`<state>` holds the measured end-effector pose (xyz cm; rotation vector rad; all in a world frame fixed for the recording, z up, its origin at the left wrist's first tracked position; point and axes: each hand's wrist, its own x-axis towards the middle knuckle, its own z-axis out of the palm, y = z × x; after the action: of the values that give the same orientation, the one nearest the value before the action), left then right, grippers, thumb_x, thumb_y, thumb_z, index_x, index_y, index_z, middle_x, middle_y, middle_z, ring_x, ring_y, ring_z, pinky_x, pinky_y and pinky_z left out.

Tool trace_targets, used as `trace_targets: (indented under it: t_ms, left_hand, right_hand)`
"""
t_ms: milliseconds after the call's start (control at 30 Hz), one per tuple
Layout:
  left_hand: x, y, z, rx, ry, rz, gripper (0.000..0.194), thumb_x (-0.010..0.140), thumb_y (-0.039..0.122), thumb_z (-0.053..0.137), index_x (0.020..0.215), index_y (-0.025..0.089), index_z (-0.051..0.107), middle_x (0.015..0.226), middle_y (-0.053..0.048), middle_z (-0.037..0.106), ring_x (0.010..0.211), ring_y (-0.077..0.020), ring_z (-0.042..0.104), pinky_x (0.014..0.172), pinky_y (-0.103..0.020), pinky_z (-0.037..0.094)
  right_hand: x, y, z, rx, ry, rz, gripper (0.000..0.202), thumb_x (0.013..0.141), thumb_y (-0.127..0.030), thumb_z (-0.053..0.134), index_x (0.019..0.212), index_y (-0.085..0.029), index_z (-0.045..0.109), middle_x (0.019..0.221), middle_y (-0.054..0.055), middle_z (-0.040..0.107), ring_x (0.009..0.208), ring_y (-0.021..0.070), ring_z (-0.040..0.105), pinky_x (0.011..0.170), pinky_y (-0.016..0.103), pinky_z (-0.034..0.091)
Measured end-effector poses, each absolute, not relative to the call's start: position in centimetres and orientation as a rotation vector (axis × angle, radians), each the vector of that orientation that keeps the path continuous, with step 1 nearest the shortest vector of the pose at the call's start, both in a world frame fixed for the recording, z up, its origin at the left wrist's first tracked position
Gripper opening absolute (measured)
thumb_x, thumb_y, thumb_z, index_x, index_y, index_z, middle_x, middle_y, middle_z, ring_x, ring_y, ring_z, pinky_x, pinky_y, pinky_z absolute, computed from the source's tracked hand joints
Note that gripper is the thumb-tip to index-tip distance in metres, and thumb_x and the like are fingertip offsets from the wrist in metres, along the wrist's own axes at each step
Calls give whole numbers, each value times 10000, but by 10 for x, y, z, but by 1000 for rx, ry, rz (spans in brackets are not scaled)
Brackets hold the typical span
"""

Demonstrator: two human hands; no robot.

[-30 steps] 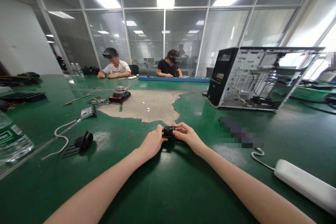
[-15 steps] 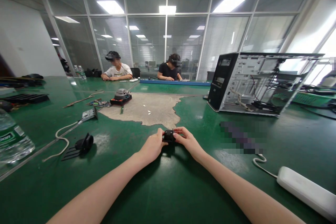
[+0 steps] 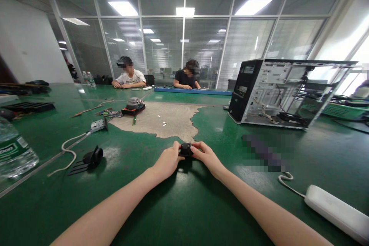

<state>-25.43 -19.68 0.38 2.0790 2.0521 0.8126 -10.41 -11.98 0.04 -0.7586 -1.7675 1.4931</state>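
Between my two hands, just above the green table, is a small black part (image 3: 186,148) with a rounded body and a thin upright piece; its exact kind is too small to make out. My left hand (image 3: 169,157) pinches its left side between thumb and fingers. On the opposite side, the fingertips of my right hand (image 3: 205,152) close on its edge. A dark shadow lies on the table right under the part. Another black piece (image 3: 93,157), with a round collar and flat prongs, lies to the left of my left hand.
An opened computer case (image 3: 250,92) stands at the right. A white power strip (image 3: 331,203) lies front right, beside a blurred-out item. At the left are a water bottle (image 3: 17,150), a metal bracket (image 3: 98,124) and a cable. Two people sit across the table (image 3: 184,215).
Both hands keep hold of the black part in nearly the same spot. The view has shifted very slightly.
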Motion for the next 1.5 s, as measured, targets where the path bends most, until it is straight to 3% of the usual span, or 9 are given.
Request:
trace_targets:
  t_ms: [200, 400, 700, 1033, 1200, 1500]
  left_hand:
    - [-255, -196, 4, 2066, 2083, 790, 272, 736, 194, 528, 933, 169, 342, 891, -87, 600, 833, -221, 591, 682, -281, 429]
    - [-256, -196, 3, 2092, 2028, 829, 260, 744, 187, 513, 940, 164, 345, 945, -105, 594, 893, -218, 576, 718, -286, 429]
    - [-255, -196, 3, 2071, 2035, 824, 263, 743, 187, 512, 948, 165, 348, 941, -101, 597, 892, -217, 578, 723, -289, 430]
    - [-257, -195, 1, 2071, 2074, 796, 269, 741, 202, 521, 942, 167, 347, 894, -93, 605, 839, -231, 592, 687, -291, 436]
    - [-258, -197, 3, 2086, 2038, 809, 272, 739, 202, 521, 943, 172, 344, 926, -93, 600, 874, -222, 582, 709, -284, 431]
    - [-259, -198, 4, 2097, 2037, 789, 253, 750, 207, 501, 936, 168, 335, 878, -80, 605, 816, -213, 597, 670, -275, 435]
  right_hand:
    - [-98, -122, 4, -664, -1841, 1481, 306, 655, -331, 604, 911, -201, 496, 897, 16, 550, 783, 130, 550, 739, 297, 438]
    - [-100, -122, 5, -685, -1835, 1415, 238, 703, -354, 549, 871, -192, 507, 846, 8, 539, 715, 102, 529, 709, 279, 436]
    - [-97, -123, 4, -625, -1894, 1470, 309, 670, -302, 591, 942, -215, 476, 907, 12, 540, 812, 125, 546, 785, 309, 420]
    - [-105, -119, -1, -716, -1878, 1439, 270, 734, -368, 500, 929, -182, 498, 906, 46, 545, 805, 135, 536, 760, 319, 437]
    - [-100, -120, 1, -595, -1924, 1430, 305, 679, -301, 588, 937, -210, 453, 922, 24, 537, 876, 138, 530, 814, 322, 415]
    - [-105, -121, -3, -709, -1836, 1401, 300, 710, -393, 529, 925, -187, 492, 893, 32, 538, 765, 122, 537, 733, 313, 455]
